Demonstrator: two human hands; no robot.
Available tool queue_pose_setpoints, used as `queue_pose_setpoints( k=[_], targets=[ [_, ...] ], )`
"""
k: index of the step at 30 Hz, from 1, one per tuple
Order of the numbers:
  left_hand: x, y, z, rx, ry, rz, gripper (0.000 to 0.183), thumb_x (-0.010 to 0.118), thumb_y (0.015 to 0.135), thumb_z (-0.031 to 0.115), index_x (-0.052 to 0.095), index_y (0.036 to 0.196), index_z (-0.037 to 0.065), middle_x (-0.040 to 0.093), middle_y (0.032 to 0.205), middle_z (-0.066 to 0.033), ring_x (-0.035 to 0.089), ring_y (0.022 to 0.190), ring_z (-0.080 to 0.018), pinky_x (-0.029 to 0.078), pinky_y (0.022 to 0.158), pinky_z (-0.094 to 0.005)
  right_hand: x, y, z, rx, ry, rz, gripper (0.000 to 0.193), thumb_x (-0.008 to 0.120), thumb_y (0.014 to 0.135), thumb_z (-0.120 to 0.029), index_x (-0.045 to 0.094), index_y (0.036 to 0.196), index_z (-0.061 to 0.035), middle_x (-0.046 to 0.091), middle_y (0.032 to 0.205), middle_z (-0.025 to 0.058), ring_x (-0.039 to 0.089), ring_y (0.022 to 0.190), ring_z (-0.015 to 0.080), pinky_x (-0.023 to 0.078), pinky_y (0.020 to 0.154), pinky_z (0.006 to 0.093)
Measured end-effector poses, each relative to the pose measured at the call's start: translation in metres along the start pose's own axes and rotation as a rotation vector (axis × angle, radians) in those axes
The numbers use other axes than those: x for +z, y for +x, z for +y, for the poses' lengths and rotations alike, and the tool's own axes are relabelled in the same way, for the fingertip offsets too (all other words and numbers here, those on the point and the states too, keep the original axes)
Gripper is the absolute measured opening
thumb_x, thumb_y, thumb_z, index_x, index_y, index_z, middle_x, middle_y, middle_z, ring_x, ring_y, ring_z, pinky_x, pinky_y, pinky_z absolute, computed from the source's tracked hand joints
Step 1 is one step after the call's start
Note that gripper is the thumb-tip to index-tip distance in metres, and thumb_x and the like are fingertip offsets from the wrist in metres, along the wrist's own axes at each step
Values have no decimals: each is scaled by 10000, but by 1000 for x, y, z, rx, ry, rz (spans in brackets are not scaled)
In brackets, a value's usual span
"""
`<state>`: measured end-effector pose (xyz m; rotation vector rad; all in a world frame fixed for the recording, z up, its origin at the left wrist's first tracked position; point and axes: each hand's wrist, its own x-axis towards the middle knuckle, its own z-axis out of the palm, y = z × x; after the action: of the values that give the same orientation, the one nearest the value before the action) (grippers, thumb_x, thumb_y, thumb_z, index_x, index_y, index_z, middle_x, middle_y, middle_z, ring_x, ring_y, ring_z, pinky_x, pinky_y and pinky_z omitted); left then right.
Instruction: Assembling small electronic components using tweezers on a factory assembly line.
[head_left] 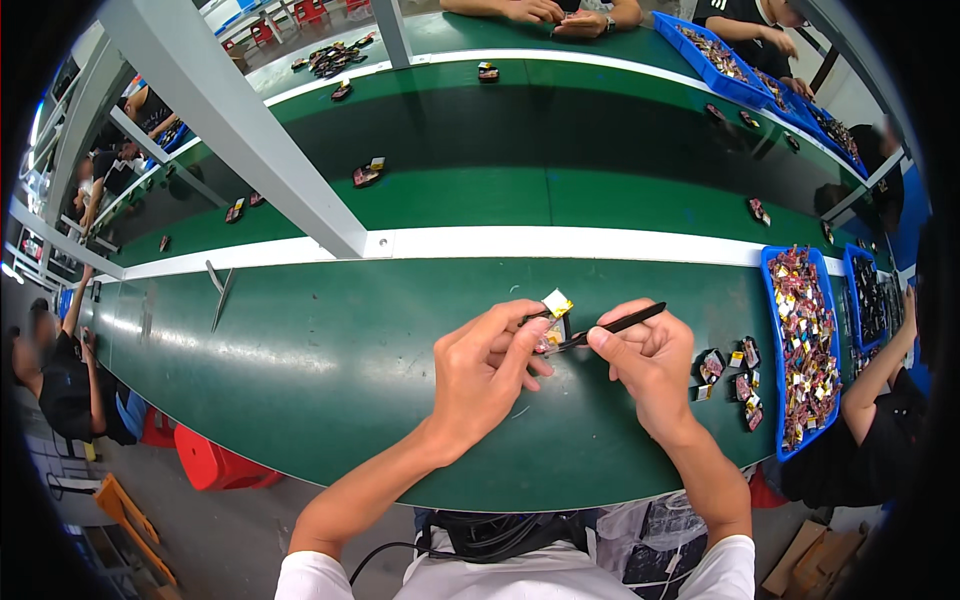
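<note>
Both my forearms cross the bench's (330,400) near edge. My left hand (487,362) pinches a small yellow-and-white-tagged part (558,302) between thumb and fingers, above the bench between its near and far edges. My right hand (648,365) grips black tweezers (636,317) slantwise, tips down-left at the part.

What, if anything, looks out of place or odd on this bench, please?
No spill or damage is evident. Slightly untidy, perhaps: a few small parts lie loose, at mixed angles, beside the blue tray instead of in it.
</note>
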<state>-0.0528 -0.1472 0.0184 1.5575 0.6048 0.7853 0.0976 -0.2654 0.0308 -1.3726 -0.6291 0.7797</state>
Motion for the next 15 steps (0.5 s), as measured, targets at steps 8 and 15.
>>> queue_pose_setpoints(
  k=[8,15],
  targets=[
    [0,-1,0,-10,-46,-1,187,647,963,48,675,1127,-36,731,833,-135,722,649,-161,561,481,-252,-2,1,-3,64,19,-25,206,780,874,-88,641,993,5,744,800,108,554,537,19,381,465,186],
    [0,-1,3,6,-34,-8,191,653,957,41,677,1121,-53,727,824,-134,718,645,-157,564,488,-250,-1,2,-1,53,25,-35,182,770,877,-69,638,980,3,745,807,122,574,552,26,385,472,185]
  ],
)
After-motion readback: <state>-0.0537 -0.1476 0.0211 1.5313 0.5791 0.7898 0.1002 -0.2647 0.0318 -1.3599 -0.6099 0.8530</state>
